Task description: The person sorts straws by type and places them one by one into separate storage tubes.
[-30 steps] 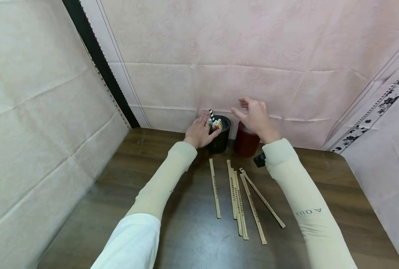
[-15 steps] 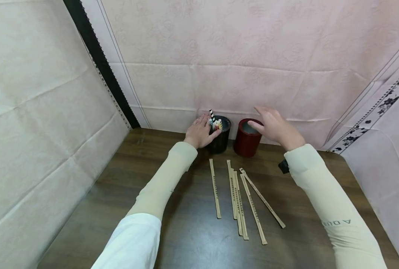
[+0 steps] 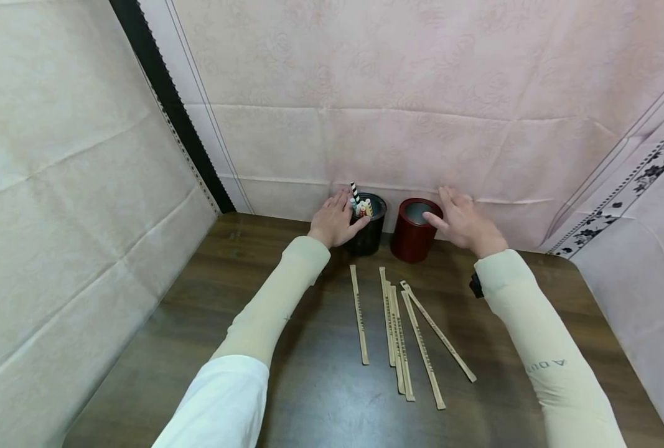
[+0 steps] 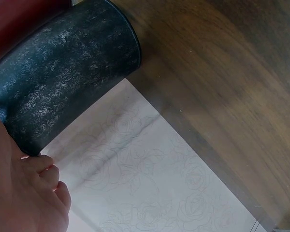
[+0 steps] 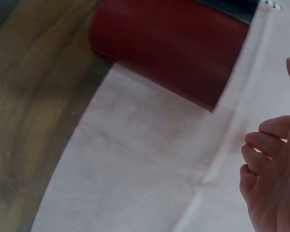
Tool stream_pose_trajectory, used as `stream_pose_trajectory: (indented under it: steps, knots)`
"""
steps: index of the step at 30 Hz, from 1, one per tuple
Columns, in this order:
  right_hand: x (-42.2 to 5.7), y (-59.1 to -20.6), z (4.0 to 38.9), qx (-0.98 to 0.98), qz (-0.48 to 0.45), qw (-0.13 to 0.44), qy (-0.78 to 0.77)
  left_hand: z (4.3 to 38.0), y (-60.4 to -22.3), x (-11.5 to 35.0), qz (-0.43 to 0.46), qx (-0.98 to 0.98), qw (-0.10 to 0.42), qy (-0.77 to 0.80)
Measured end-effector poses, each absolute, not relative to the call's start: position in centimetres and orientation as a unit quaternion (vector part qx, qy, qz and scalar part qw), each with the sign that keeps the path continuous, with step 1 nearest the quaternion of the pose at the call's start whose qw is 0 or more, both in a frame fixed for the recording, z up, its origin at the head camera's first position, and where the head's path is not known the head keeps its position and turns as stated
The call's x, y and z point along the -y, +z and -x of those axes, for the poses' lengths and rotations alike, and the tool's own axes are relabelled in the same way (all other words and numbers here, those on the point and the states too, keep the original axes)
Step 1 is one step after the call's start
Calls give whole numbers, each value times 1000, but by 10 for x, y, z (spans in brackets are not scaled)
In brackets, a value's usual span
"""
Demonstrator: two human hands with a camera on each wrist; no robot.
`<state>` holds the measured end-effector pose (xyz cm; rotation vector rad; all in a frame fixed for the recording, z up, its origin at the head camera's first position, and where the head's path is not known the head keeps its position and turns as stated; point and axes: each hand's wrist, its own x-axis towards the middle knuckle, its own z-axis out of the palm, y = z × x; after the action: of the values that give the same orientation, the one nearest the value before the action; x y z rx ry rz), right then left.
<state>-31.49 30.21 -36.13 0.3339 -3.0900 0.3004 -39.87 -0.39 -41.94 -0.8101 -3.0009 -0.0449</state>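
A black cylindrical cup (image 3: 367, 233) stands at the back of the table, holding a black-and-white striped stick (image 3: 355, 191) and small colourful figures (image 3: 364, 208). My left hand (image 3: 334, 223) is at its left side, fingers extended toward the wall cloth and thumb across the near side of its rim. In the left wrist view, this hand's fingertips (image 4: 49, 172) lie right at the cup's edge. Right of it is a dark red cylindrical cup (image 3: 412, 239). My right hand (image 3: 463, 223) is beside the red cup, fingers spread and thumb overlapping its rim; its fingers (image 5: 257, 150) are loosely bent, holding nothing.
Several long, narrow tan strips with printed lettering, such as the leftmost strip (image 3: 360, 316), lie on the dark wooden table (image 3: 242, 298) in front of the cups. A pale cloth wall (image 3: 421, 124) rises directly behind the cups, with other cloth walls at both sides.
My right hand has moved from above the red cup out to its right side, then lowered a little beside it. My left hand stays at the black cup.
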Motion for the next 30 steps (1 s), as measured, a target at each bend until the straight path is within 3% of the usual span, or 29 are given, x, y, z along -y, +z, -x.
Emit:
stream_pose_trajectory:
  steps: [13, 30]
  knots:
    - [-299, -406, 325, 992, -103, -4, 76, 395, -422, 3, 260, 965, 13, -14]
    - [-299, -412, 331, 991, -101, 2, 83, 401, -407, 4, 259, 966, 13, 6]
